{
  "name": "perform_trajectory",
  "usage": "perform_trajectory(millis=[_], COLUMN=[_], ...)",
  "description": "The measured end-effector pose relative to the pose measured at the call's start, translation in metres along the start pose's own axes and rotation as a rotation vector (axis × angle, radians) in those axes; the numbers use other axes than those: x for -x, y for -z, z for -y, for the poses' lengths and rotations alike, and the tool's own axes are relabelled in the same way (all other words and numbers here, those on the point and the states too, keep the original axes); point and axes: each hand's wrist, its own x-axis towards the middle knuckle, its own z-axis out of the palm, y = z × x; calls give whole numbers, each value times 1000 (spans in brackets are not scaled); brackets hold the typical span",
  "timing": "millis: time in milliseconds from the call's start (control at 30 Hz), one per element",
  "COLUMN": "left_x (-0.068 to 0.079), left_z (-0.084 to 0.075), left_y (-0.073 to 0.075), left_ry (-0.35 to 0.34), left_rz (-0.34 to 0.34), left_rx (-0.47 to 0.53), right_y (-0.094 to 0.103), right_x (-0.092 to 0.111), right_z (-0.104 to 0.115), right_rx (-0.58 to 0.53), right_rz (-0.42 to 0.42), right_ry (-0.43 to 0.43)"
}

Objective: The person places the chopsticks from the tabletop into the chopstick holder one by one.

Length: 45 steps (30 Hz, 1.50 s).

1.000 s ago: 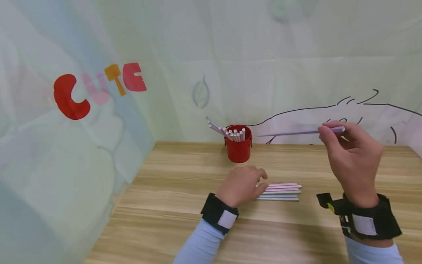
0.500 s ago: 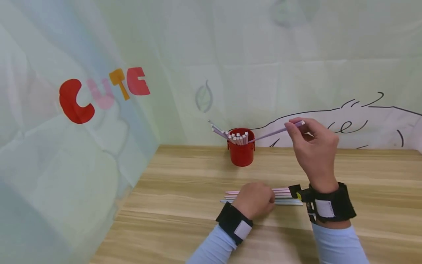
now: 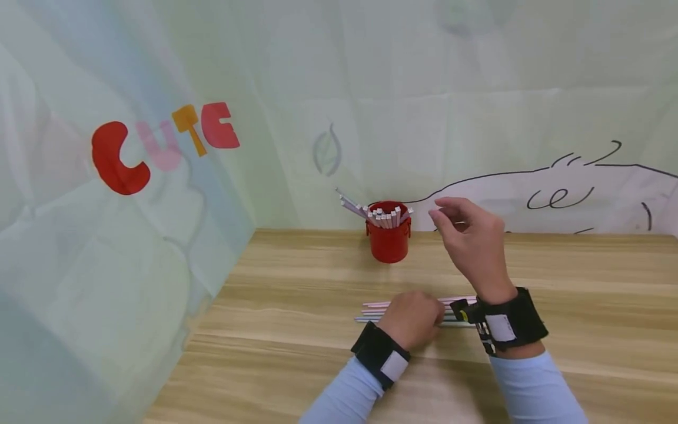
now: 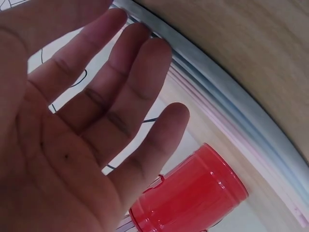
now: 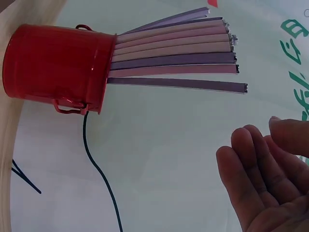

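Note:
A small red bucket [image 3: 389,244] stands near the back wall and holds several chopsticks [image 5: 174,48], their square ends up and some leaning left. My right hand [image 3: 474,247] hovers in the air to the right of the bucket, thumb and fingers loosely bent with nothing between them. In the right wrist view its fingertips are apart from the chopstick ends. My left hand [image 3: 413,321] lies over a row of pink and blue chopsticks [image 3: 371,312] on the table. Seen from the left wrist, its loosely bent fingertips are right at the nearest blue chopstick [image 4: 227,92].
The wooden table [image 3: 265,353] ends at a pale printed sheet [image 3: 529,118] hanging behind it. Another sheet [image 3: 132,265] with coloured letters rises along the left edge. A dark strap [image 3: 514,318] circles the right wrist, another strap [image 3: 381,353] the left.
My right hand has moved left with a purple chopstick and let it go into the bucket. My left hand has moved right, over the row of chopsticks, and lowered onto it.

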Motion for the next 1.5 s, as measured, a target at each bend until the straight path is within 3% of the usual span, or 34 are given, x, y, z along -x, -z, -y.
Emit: perform_trajectory(millis=[300, 500, 733, 1067, 1333, 1500], left_x=[-3, -4, -1, -3, 1, 5], left_z=[-1, -2, 0, 4, 9, 12], left_y=[-5, -6, -5, 12, 33, 42], left_ry=[36, 55, 49, 14, 63, 58], left_rz=[-12, -13, 2, -11, -26, -68], left_rx=[-10, -11, -41, 65, 228, 293], right_y=[19, 35, 36, 45, 49, 50], right_x=[2, 5, 4, 3, 3, 3], right_z=[3, 3, 3, 4, 0, -1], right_rx=[44, 80, 97, 144, 233, 245], right_rz=[72, 87, 103, 126, 179, 204], right_ry=[-19, 12, 27, 26, -6, -26])
